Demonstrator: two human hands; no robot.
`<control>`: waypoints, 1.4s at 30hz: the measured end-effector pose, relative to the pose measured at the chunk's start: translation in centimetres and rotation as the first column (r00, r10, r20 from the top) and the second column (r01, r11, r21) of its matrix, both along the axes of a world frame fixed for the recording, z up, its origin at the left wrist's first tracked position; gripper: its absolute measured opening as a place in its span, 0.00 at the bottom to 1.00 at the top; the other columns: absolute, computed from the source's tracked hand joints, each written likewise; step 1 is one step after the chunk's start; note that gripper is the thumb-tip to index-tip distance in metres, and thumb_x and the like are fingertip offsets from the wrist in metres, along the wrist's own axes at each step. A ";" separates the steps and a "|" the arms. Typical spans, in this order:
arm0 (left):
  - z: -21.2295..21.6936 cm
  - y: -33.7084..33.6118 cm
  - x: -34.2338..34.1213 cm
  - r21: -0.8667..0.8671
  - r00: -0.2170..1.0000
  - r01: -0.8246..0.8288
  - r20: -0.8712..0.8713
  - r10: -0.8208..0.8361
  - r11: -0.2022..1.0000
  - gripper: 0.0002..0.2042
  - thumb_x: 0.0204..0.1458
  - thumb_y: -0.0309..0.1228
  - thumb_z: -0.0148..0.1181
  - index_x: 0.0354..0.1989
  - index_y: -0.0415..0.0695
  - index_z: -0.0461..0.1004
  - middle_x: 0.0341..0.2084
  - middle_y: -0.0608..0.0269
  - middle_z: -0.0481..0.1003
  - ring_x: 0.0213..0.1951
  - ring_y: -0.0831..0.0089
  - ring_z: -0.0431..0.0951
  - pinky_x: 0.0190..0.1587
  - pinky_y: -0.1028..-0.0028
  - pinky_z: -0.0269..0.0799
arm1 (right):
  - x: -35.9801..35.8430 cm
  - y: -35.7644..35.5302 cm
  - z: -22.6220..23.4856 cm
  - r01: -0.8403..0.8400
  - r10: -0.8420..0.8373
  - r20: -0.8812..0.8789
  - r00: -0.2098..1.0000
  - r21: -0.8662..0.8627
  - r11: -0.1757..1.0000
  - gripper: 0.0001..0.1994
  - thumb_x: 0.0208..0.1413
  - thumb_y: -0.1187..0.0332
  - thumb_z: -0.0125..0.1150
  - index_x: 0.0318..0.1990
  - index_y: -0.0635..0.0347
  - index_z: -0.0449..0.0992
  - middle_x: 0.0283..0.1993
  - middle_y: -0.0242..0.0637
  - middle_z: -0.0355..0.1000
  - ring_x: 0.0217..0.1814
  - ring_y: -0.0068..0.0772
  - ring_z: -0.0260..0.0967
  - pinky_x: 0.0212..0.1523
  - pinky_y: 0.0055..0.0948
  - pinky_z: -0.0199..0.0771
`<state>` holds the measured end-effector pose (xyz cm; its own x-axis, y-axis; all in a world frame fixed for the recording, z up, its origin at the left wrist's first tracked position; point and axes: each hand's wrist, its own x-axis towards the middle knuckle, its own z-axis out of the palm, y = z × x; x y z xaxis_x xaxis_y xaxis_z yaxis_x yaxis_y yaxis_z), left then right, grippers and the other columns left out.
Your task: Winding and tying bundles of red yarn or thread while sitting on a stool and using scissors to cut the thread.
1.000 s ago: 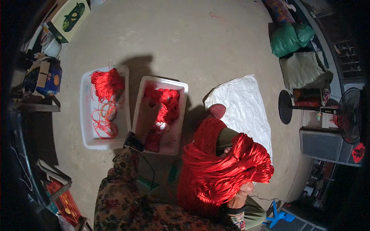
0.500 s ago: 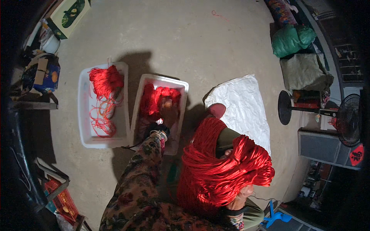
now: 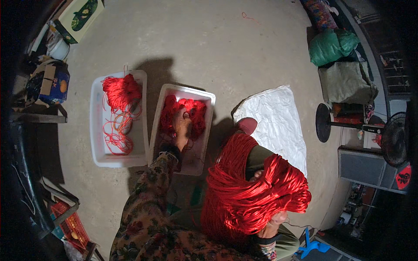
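Since the earlier frame, the left hand point(image 3: 182, 123) has reached further into the nearer white tray point(image 3: 204, 143), its fingers now sunk in the tangle of red cord point(image 3: 193, 114) lying there; whether they have closed on a strand I cannot tell. Right of that tray, the big hank of red cord point(image 3: 244, 191) drapes over the person's knee, and the right hand point(image 3: 273, 222) is closed around its lower end. This cord looks soft, limp and slick, light per strand but bulky in mass; it probably handles best gathered as a whole bunch, since loose loops snag. Two white trays show: the second tray point(image 3: 96, 130) sits just left of the first, holding a smaller red bundle point(image 3: 122, 89). One white sack point(image 3: 278, 117) lies right of the nearer tray.
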<state>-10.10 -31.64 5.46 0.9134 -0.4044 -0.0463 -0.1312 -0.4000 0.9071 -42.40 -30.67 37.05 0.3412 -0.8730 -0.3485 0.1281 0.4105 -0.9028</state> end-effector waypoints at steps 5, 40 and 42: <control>-3.2 -0.3 0.8 -0.043 0.976 -0.003 -0.219 -0.006 0.999 0.21 0.42 0.21 0.48 0.49 0.40 0.71 0.47 0.49 0.73 0.51 0.57 0.72 0.56 0.67 0.63 | 0.1 -0.1 -0.2 0.004 -0.004 -0.016 1.000 0.001 1.000 0.35 0.49 0.45 0.52 0.56 0.67 0.60 0.52 0.49 0.65 0.52 0.46 0.64 0.58 0.41 0.62; -1.6 2.6 -2.2 0.150 0.995 0.074 0.060 -0.084 0.986 0.21 0.41 0.20 0.49 0.47 0.41 0.71 0.39 0.48 0.75 0.44 0.54 0.74 0.48 0.63 0.68 | -0.5 -0.3 -0.4 -0.007 0.008 -0.035 0.999 0.018 1.000 0.33 0.50 0.44 0.54 0.54 0.65 0.63 0.48 0.48 0.68 0.48 0.47 0.67 0.53 0.43 0.66; -1.7 2.6 -2.1 0.155 0.994 0.077 0.060 -0.087 0.985 0.21 0.41 0.20 0.49 0.47 0.41 0.71 0.39 0.48 0.75 0.44 0.54 0.74 0.48 0.63 0.68 | -0.5 -0.3 -0.4 -0.002 0.003 -0.032 0.999 0.017 1.000 0.33 0.50 0.44 0.55 0.53 0.64 0.64 0.48 0.48 0.68 0.48 0.47 0.67 0.53 0.43 0.66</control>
<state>-12.16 -29.09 3.75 0.8805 -0.4710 -0.0537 -0.2268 -0.5179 0.8249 -42.85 -30.97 36.67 0.3320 -0.8660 -0.3740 0.0983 0.4261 -0.8993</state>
